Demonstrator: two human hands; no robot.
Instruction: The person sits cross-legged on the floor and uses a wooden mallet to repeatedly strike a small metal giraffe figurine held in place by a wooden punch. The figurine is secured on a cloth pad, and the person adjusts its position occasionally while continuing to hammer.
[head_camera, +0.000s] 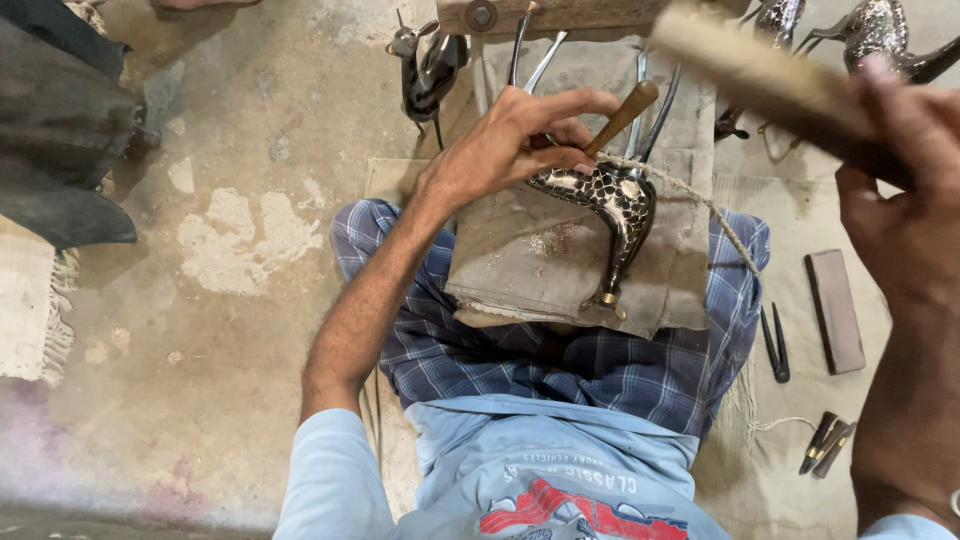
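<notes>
Two hands are busy: the left hand (520, 140) has its fingers wrapped around a small tool with a wooden handle (622, 117), pressed on a shiny metal animal figure (610, 205) lying on a cloth pad (520, 260) over the lap. The right hand (895, 190) grips a wooden stick (760, 75) held up high. That figure looks hard, heavy and slippery, so its thick body seems the best place to hold.

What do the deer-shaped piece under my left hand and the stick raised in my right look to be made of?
Deer-shaped piece: apparently metal, dark with a shiny scale-like pattern that catches light. Stick in the right hand: probably wood, pale tan and matte, though blurred. The left hand holds a tool with a smooth brown handle, likely wood.
</notes>
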